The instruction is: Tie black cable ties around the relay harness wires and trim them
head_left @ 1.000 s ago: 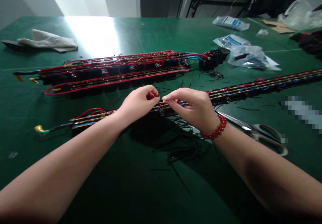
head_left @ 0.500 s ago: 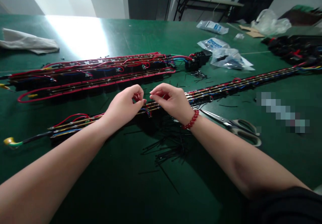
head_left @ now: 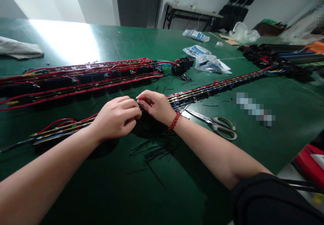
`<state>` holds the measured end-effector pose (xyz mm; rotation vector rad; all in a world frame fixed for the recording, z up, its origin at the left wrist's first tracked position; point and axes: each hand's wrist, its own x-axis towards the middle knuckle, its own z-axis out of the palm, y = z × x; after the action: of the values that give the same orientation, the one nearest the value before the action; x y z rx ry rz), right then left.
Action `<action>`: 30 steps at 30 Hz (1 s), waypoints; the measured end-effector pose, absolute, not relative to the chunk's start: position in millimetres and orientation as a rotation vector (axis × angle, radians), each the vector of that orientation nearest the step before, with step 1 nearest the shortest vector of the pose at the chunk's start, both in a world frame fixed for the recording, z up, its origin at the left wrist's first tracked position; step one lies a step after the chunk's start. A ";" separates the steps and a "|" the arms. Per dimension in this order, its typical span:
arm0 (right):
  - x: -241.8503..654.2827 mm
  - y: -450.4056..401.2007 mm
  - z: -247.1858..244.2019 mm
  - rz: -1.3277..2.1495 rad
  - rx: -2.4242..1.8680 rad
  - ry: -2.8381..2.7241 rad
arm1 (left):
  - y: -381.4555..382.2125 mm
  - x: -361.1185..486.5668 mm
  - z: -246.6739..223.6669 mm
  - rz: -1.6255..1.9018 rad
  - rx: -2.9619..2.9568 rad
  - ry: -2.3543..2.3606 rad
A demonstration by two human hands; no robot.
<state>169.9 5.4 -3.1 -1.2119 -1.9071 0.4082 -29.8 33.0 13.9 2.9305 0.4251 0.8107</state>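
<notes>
A long wired strip (head_left: 194, 92) with brass-coloured rails and red and blue wires lies diagonally across the table in front of me. My left hand (head_left: 117, 117) is over its middle, back of the hand up, fingers curled down. Close beside it, my right hand (head_left: 157, 107), with a red bead bracelet (head_left: 174, 121) at the wrist, has thumb and forefinger bent towards each other at the strip. Whatever is between the fingers of either hand is hidden or too small to name. Thin black strips resembling cable ties (head_left: 159, 152) lie loosely piled nearer me.
Scissors (head_left: 212, 120) lie right of my right wrist. Behind my hands is a second wired assembly (head_left: 101, 70) with red cables. Plastic bags (head_left: 210, 63), a grey cloth (head_left: 20, 48) and a dark wire bundle (head_left: 260, 58) are farther off on the green table (head_left: 96, 184).
The view has swung right, so things on the table appear farther left. My left hand has rolled more palm-down, its fingers lower at the strip. My right hand stays close beside it.
</notes>
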 end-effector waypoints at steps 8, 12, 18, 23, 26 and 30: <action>171.9 5.2 5.9 0.433 -1.117 -1.889 | 41.9 -29.5 16.8 0.372 3.121 0.371; 172.1 6.8 8.1 0.418 -1.073 -1.887 | 42.3 -28.4 13.3 0.381 3.169 0.413; 170.9 10.8 6.6 0.424 -1.133 -1.916 | 44.5 -27.9 10.9 0.418 3.194 0.499; 172.2 16.2 1.7 0.465 -1.224 -1.918 | 44.3 -27.6 11.6 0.416 3.156 0.503; 172.9 17.1 -0.3 0.523 -1.205 -1.886 | 43.3 -28.0 12.0 0.414 3.182 0.485; 173.0 17.0 -2.2 0.546 -1.150 -1.802 | 42.5 -28.4 12.7 0.414 3.236 0.489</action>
<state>173.0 17.0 -2.2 -1.1499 -1.8017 0.5460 -28.4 42.5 12.7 3.2356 0.4889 0.4139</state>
